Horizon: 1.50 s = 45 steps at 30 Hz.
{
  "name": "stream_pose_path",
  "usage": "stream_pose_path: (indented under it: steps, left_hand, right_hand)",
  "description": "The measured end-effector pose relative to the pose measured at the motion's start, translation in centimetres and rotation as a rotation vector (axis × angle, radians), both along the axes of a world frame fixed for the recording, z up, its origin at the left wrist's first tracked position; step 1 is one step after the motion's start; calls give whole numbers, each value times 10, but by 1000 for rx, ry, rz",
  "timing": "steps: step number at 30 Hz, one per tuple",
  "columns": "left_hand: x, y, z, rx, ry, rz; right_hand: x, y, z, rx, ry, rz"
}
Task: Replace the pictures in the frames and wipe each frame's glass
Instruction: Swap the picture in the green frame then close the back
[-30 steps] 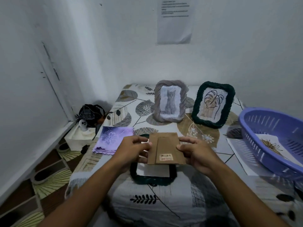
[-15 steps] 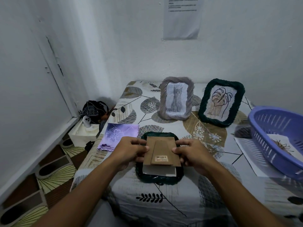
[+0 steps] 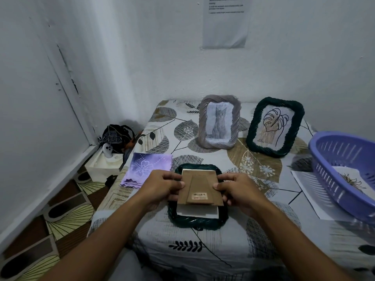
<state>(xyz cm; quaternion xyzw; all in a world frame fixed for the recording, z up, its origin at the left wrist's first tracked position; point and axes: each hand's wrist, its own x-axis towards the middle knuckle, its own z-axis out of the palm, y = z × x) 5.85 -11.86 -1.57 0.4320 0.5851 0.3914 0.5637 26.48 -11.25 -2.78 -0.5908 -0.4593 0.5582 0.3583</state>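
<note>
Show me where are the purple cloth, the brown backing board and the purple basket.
purple cloth (image 3: 147, 168): head view, on its flower print.
brown backing board (image 3: 199, 186): head view, middle of its stand flap.
purple basket (image 3: 332, 159): head view, on its slotted inner wall.

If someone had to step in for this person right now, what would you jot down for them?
Left hand and right hand each grip a side of the brown backing board, held over the dark green frame lying face down on the table; white paper shows in it.
Grey frame with a cat picture and a second green frame with a leaf drawing stand behind.
Purple cloth lies left; the purple basket at right holds another picture.
Left: seat the backing, wipe the glass. Whether the standing frames are finished is unclear.
</note>
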Motion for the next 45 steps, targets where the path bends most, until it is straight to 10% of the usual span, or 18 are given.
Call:
stream_pose_path:
  steps: [33,45]
  left_hand:
    - [-2,6,2,-20,31,-24]
    - [-4,17,6,-55,234,-98]
  right_hand:
    - [-5,1,-1,-16,55,1]
    - [-4,4,14,4,-228,112]
